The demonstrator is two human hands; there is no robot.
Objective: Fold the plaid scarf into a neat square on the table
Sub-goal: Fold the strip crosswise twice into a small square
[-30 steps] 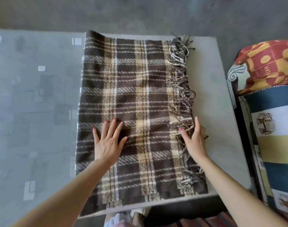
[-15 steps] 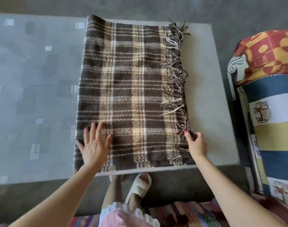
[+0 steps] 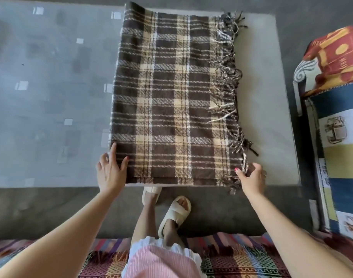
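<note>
The brown and cream plaid scarf (image 3: 171, 97) lies flat on the grey table (image 3: 267, 117) as a long folded rectangle that runs away from me, its fringe along the right side. My left hand (image 3: 110, 171) is at the scarf's near left corner, thumb on top and fingers at the edge. At the near right corner my right hand (image 3: 251, 177) pinches the fringed edge between thumb and fingers. The scarf's near edge lines up with the table's front edge.
A glass-topped surface (image 3: 41, 97) adjoins the table on the left. At the right stands a seat with a striped cover (image 3: 342, 137) and a red and yellow cushion (image 3: 338, 55). My feet in white sandals (image 3: 175, 213) are under the table's front edge, above a patterned rug (image 3: 231, 257).
Both hands slid from the scarf's middle toward me to its near corners. The left went from flat on the cloth to the corner; the right closed on the fringed edge.
</note>
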